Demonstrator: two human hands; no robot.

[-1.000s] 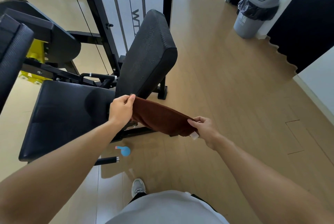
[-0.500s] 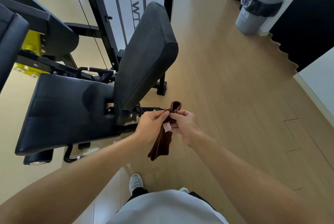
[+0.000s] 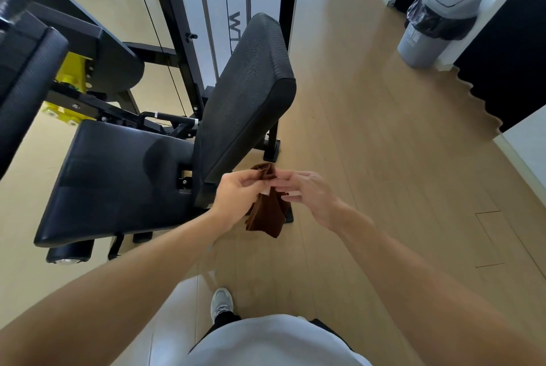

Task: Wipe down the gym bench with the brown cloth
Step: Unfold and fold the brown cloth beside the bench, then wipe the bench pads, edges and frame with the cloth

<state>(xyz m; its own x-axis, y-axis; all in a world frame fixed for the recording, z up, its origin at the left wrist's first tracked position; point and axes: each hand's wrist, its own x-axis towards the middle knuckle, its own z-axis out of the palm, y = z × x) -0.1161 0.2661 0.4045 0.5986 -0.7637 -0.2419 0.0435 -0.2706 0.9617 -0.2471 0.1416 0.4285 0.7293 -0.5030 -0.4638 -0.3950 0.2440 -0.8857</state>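
Observation:
The brown cloth (image 3: 267,213) hangs folded in front of me, its top corner pinched by my left hand (image 3: 236,198). My right hand (image 3: 307,192) is beside it, fingers spread and loosening, fingertips just touching the cloth's upper edge. The black gym bench stands to the left: a flat seat pad (image 3: 118,176) and an upright back pad (image 3: 248,93) tilted away. Both hands hover just below the back pad's lower right corner, apart from it.
A black machine frame with cables (image 3: 177,25) rises behind the bench, with a yellow part (image 3: 69,82) at left. A grey lidded bin (image 3: 437,20) stands at the far right by a white wall. My shoe (image 3: 221,303) is on the wooden floor.
The cloth went from stretched between both hands to folded and hanging. My hands came together, and my right hand has now opened its fingers while the left keeps the grip.

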